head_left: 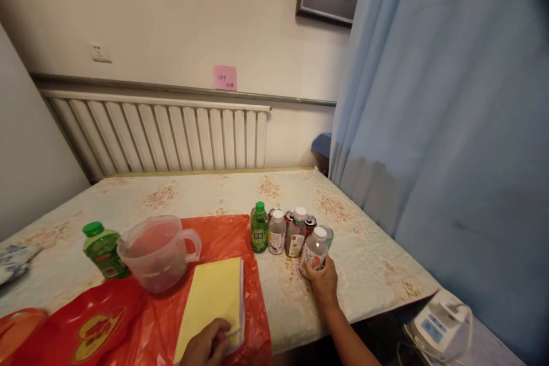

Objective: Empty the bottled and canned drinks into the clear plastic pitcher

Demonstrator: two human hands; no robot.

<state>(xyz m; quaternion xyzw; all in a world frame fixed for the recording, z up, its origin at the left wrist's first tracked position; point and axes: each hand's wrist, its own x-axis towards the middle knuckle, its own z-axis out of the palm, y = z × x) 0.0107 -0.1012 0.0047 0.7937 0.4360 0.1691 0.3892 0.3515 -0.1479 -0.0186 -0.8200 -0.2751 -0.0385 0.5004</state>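
My right hand (pixel 325 284) grips a small white-capped bottle (pixel 315 250) with a red and white label, tilted a little, at the right end of a cluster of small bottles and cans. That cluster holds a green-capped green bottle (pixel 259 229) and two white-capped bottles (pixel 277 232) (pixel 295 232), with can tops behind them. My left hand (pixel 209 344) rests on the near edge of a yellow folded cloth (pixel 213 298) that lies on a red plastic bag (pixel 141 303).
A clear plastic pitcher (pixel 156 251) stands on the red bag, with a larger green bottle (pixel 102 249) to its left. The table (pixel 373 269) has a floral cover. A radiator (pixel 163 137) lines the wall, a blue curtain (pixel 450 126) hangs at right, and a white device (pixel 441 320) sits below.
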